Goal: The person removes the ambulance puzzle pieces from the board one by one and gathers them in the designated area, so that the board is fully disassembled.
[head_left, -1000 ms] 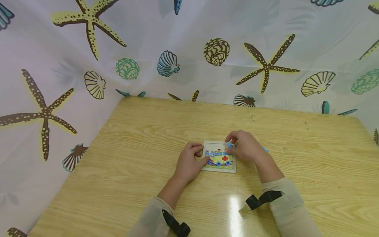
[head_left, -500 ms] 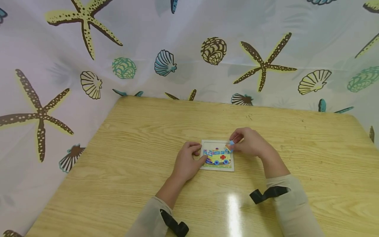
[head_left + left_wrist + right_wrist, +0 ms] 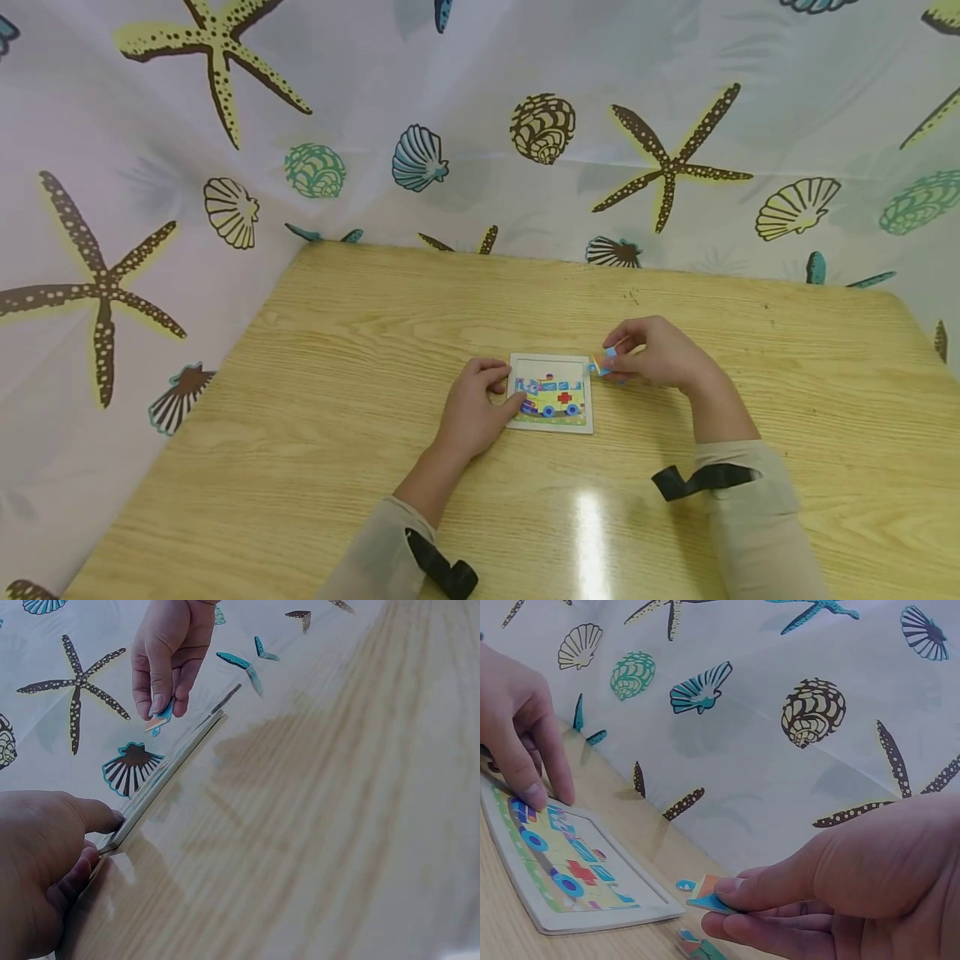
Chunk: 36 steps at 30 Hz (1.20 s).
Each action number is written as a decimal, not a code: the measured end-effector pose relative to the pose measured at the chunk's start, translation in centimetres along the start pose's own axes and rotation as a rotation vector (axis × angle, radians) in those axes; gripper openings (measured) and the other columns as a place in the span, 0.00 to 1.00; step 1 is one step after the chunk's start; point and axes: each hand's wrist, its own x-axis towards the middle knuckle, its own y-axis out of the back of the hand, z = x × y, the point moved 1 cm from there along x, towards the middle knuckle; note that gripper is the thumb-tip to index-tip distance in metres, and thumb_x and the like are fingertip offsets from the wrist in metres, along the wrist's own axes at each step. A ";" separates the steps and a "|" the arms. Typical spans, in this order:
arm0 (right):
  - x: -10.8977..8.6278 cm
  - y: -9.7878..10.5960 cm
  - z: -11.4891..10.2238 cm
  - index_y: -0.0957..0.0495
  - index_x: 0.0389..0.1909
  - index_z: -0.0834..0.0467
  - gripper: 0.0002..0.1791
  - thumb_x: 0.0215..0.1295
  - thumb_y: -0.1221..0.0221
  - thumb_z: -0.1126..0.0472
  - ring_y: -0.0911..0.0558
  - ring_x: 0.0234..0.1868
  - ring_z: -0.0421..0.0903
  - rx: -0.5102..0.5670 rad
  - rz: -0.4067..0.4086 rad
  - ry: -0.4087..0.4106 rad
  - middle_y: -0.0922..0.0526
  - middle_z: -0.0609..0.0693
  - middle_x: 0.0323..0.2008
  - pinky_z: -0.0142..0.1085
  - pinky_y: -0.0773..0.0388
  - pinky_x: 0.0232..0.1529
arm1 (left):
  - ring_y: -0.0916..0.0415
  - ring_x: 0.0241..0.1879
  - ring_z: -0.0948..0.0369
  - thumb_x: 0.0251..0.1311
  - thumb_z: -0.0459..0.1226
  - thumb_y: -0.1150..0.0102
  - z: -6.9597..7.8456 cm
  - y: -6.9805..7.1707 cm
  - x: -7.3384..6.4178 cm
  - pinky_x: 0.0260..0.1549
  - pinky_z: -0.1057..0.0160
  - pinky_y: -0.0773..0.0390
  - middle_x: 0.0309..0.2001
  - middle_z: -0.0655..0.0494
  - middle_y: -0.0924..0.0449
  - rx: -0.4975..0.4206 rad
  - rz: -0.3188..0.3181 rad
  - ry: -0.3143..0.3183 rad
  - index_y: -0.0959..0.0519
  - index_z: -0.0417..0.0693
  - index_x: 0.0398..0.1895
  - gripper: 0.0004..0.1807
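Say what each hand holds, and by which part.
The left hand grips the puzzle tray by its left edge; the right hand pinches a puzzle piece by the end farther from the tray.

The right hand (image 3: 658, 355) has shifted rightward — the orange-and-blue piece (image 3: 606, 362) it pinches, a second ago over the upper right of the puzzle tray (image 3: 551, 430), is now at its right edge.

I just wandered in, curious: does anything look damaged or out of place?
Nothing looks damaged or spilled. The ambulance jigsaw just looks incomplete: its tray is bare along the far side, while one puzzle piece is in the right hand and another piece lies on the table.
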 end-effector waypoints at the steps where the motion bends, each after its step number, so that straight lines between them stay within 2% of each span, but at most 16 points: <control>1: 0.0 0.1 0.1 0.21 0.49 0.65 0.15 0.66 0.35 0.60 0.18 0.34 0.47 0.007 -0.004 -0.010 0.22 0.58 0.41 0.36 0.22 0.33 | 0.23 0.45 0.58 0.59 0.39 0.30 0.0 0.0 0.0 0.49 0.57 0.21 0.57 0.49 0.25 0.001 0.001 0.000 0.19 0.36 0.56 0.23; 10: -0.6 1.1 0.9 0.25 0.50 0.70 0.16 0.66 0.36 0.65 0.14 0.37 0.46 0.126 -0.093 -0.035 0.23 0.57 0.39 0.36 0.16 0.40 | 0.23 0.46 0.58 0.59 0.39 0.30 0.1 0.1 0.0 0.49 0.57 0.21 0.57 0.49 0.25 -0.003 -0.005 0.004 0.19 0.36 0.57 0.24; 18: -1.4 2.7 2.1 0.25 0.55 0.70 0.18 0.69 0.39 0.64 0.13 0.39 0.46 0.128 -0.085 -0.062 0.22 0.58 0.40 0.37 0.16 0.43 | 0.23 0.47 0.57 0.60 0.38 0.30 0.3 0.1 0.0 0.49 0.57 0.21 0.58 0.49 0.25 -0.020 -0.011 0.021 0.20 0.35 0.57 0.24; 28: -1.7 3.8 3.6 0.27 0.54 0.72 0.19 0.68 0.39 0.65 0.13 0.37 0.44 0.179 -0.106 -0.113 0.20 0.55 0.37 0.35 0.15 0.43 | 0.23 0.47 0.58 0.60 0.39 0.30 0.4 0.2 0.0 0.49 0.57 0.21 0.58 0.49 0.25 -0.013 -0.009 0.015 0.20 0.35 0.58 0.25; 32: -2.1 4.3 4.1 0.28 0.54 0.72 0.19 0.69 0.39 0.64 0.13 0.38 0.43 0.174 -0.122 -0.127 0.19 0.55 0.37 0.35 0.15 0.43 | 0.23 0.47 0.58 0.60 0.39 0.30 0.3 0.1 0.0 0.49 0.57 0.21 0.58 0.50 0.25 -0.006 -0.008 0.014 0.20 0.36 0.58 0.25; 36: -2.5 4.8 4.7 0.29 0.55 0.72 0.21 0.69 0.39 0.63 0.13 0.38 0.44 0.164 -0.105 -0.139 0.17 0.56 0.38 0.35 0.16 0.43 | 0.23 0.46 0.59 0.60 0.39 0.31 0.3 0.1 0.0 0.49 0.57 0.21 0.57 0.50 0.25 0.008 -0.010 0.012 0.19 0.36 0.57 0.24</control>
